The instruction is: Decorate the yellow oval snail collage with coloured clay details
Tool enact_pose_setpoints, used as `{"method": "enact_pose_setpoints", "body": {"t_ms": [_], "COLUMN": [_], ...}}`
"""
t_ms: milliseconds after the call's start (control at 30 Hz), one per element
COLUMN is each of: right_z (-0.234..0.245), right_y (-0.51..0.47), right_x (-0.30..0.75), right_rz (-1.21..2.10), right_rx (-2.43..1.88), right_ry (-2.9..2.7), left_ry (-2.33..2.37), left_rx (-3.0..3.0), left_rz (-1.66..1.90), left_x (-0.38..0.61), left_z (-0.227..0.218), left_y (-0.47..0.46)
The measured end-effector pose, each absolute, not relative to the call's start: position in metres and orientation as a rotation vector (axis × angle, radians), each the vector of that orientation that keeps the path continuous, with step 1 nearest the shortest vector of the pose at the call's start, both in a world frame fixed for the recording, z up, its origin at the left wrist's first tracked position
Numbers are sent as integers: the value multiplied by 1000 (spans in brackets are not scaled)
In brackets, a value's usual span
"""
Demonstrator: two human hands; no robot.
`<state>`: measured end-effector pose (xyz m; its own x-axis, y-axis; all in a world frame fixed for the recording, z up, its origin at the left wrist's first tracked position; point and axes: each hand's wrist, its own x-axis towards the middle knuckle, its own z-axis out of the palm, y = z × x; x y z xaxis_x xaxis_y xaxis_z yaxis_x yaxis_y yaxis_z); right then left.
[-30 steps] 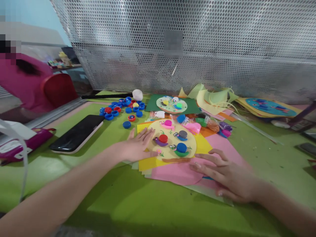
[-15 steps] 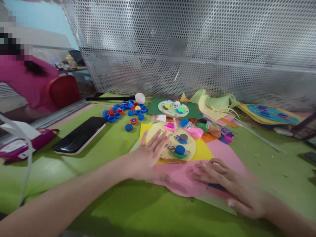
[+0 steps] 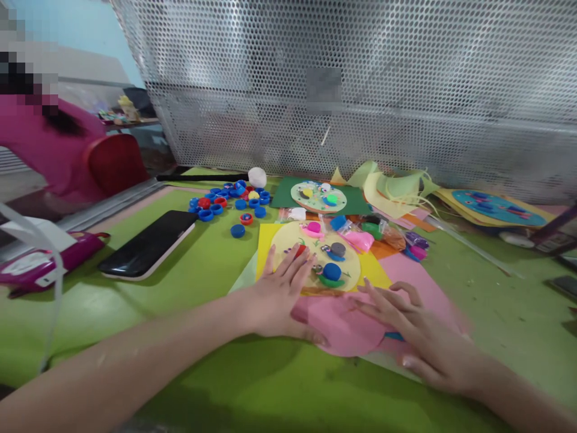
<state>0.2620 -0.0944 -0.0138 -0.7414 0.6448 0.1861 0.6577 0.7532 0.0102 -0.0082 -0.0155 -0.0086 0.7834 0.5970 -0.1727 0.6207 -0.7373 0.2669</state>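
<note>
My left hand [image 3: 282, 297] is spread, palm down, over the left part of a cream paper circle [image 3: 282, 234] on a yellow sheet [image 3: 376, 276]. Bottle caps with clay bits decorate the circle: a blue cap [image 3: 332, 272], a grey cap [image 3: 338, 249], a pink cap [image 3: 314, 227] and a red one partly under my fingers. My right hand [image 3: 419, 334] has its fingers apart above pink paper [image 3: 347, 325] in front of the yellow sheet. Whether its fingertips touch the paper I cannot tell. Neither hand grips anything.
Loose blue and red caps [image 3: 238, 231] lie left of the sheet, near a black phone [image 3: 148, 243] and a purple pouch [image 3: 76, 258]. Behind are a decorated circle on green card [image 3: 282, 193], bagged clay [image 3: 358, 240] and paper scraps [image 3: 390, 198]. A perforated metal panel [image 3: 270, 132] stands beyond. A person in pink sits at left.
My left hand has shifted slightly right and settled over the cream circle. The fingers of my right hand have lifted and spread a little. The view has shifted slightly.
</note>
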Motion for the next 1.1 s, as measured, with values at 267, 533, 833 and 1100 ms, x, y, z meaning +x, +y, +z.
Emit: {"method": "enact_pose_setpoints", "body": {"t_ms": [267,533,833,1100], "right_z": [-14,-18,-17,-16], "right_y": [-107,-113,-118,-121], "right_x": [249,246,235,227], "right_rz": [-166,-235,-218,-258], "right_rx": [-1052,-1121,-1198,-1249], "right_ry": [-2797,-2738,-2684,-2645], "left_ry": [985,1000,997,1004], "left_rx": [2664,2658,2646,2648], "left_rz": [-127,-132,-87,-66], "left_x": [-5,-5,-5,-5], "left_z": [-6,-9,-9,-12], "left_y": [-18,-17,-19,-19]}}
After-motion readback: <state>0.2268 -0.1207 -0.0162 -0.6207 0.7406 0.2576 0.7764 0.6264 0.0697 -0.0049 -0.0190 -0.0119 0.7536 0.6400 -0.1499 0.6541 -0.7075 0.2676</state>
